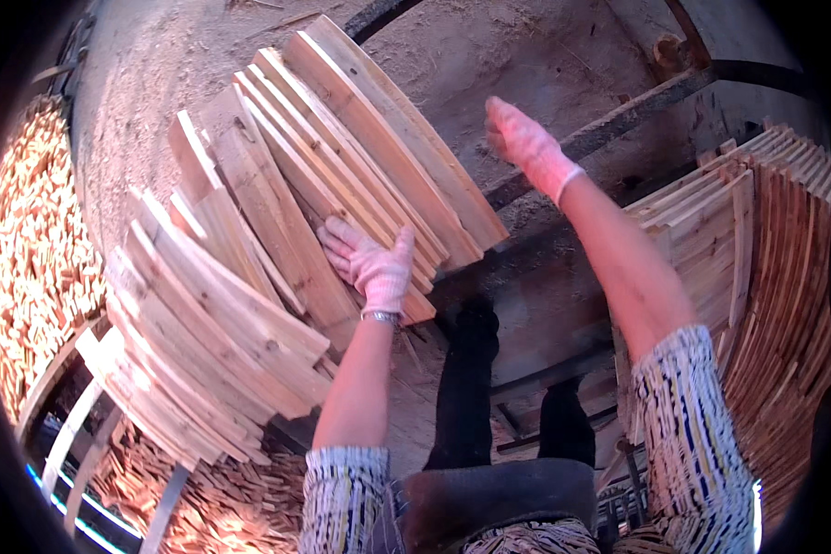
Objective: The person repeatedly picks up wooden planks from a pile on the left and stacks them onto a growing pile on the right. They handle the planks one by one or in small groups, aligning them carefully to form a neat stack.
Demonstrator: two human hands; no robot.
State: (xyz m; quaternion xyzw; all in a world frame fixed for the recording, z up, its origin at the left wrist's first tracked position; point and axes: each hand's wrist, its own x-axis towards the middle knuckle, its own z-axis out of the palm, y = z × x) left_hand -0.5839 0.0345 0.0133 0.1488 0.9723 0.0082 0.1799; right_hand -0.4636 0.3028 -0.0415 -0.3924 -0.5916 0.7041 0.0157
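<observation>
My left hand [371, 268], in a pinkish-white work glove, rests with fingers and thumb spread on long wooden boards [282, 222] and grips none of them. Beyond it and to its right, several more boards [369, 138] lie side by side at a slant, some turned on edge. My right hand [531, 148], gloved alike, is raised to the right of these boards and apart from them. Its fingers are stretched out together, with nothing visible in them. A looser group of boards [217, 319] overlaps to the left of my left hand.
A dark metal bar [619, 120] crosses behind my right hand. Tall stacked boards [776, 258] stand at the right. Heaps of short wood offcuts [42, 268] fill the far left and lower left, beside pale metal rails [72, 425]. Sawdust covers the floor [175, 55].
</observation>
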